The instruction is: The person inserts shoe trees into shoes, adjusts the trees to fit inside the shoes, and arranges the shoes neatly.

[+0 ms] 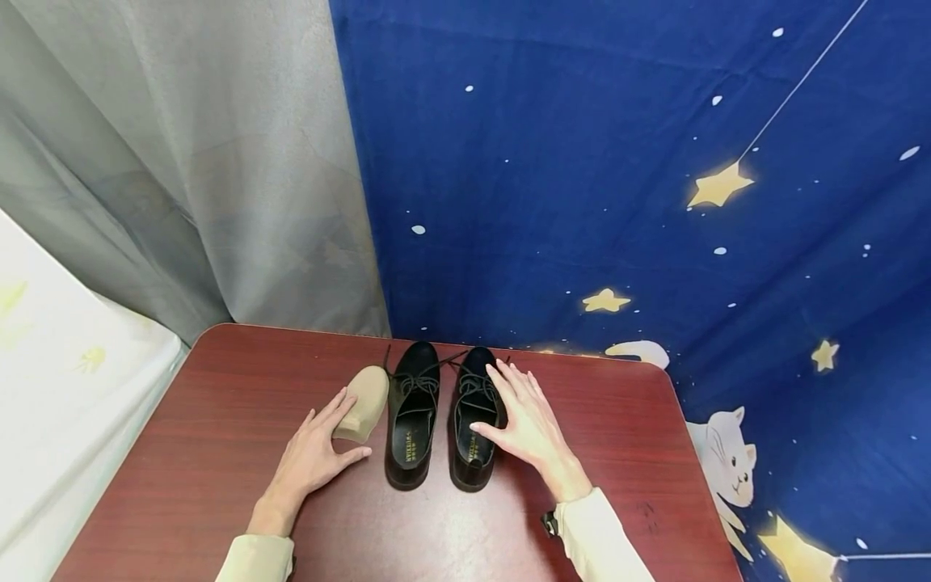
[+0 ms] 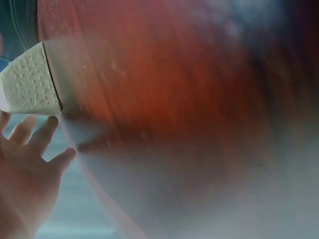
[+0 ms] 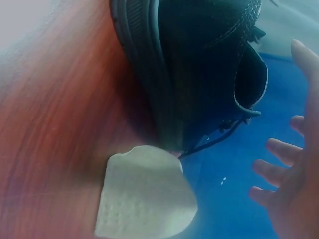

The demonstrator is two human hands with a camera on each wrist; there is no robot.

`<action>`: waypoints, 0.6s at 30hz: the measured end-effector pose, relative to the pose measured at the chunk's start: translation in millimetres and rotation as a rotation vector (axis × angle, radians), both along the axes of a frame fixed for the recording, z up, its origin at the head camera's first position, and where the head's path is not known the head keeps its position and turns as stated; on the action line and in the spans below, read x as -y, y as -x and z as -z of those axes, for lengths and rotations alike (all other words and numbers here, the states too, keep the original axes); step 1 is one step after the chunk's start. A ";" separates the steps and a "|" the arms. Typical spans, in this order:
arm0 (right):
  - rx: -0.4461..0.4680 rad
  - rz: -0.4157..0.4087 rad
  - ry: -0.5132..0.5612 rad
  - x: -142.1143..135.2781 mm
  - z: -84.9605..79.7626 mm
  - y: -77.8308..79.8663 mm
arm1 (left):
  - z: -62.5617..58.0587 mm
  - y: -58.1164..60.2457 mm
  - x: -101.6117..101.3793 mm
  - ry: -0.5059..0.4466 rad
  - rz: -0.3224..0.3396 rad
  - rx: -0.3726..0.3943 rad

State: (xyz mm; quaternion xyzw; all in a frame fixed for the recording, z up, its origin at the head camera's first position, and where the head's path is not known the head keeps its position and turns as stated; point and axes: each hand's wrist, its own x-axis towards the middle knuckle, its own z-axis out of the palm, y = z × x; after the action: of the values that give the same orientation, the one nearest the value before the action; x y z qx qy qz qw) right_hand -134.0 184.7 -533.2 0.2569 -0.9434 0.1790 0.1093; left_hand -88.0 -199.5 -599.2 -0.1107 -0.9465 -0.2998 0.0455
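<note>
A pair of black lace-up shoes stands upright on the table, toes away from me: the left shoe (image 1: 417,404) and the right shoe (image 1: 474,404). Left of them lies a beige toe-shaped shoe insert (image 1: 368,398) with a pitted end, seen in the left wrist view. My left hand (image 1: 313,449) rests its fingertips at that insert's left side, thumb spread apart. My right hand (image 1: 525,416) is over the right shoe's right side, fingers extended, gripping nothing. In the right wrist view a second beige insert (image 3: 147,199) sits beside a shoe; the right hand hides it from the head view.
The reddish-brown wooden table (image 1: 604,436) has rounded far corners. Behind it hang a grey curtain (image 1: 247,162) and a blue star-patterned cloth (image 1: 553,145). White fabric (image 1: 65,388) drapes along the left side.
</note>
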 end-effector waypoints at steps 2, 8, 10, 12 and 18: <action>-0.007 -0.010 -0.006 2.0 -1.2 0.8 | -0.4 0.5 -0.7 -0.004 -0.006 0.021; -0.045 -0.024 -0.036 8.5 -3.1 4.7 | 0.5 2.1 -0.7 0.002 -0.011 0.039; -0.055 -0.020 -0.058 11.1 -3.1 6.6 | 0.2 2.5 -0.5 0.004 -0.008 0.036; -0.057 -0.022 -0.079 13.9 -2.8 8.2 | 0.0 3.1 -0.6 0.004 -0.004 0.034; -0.028 -0.069 -0.075 22.9 -2.4 10.1 | -0.6 4.8 -1.4 0.000 0.004 0.014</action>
State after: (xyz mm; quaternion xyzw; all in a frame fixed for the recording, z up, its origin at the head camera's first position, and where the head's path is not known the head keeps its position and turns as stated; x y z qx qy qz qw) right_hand -144.1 161.8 -530.7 0.2958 -0.9384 0.1433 0.1066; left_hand -92.8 -198.1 -598.6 -0.1106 -0.9466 -0.3005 0.0380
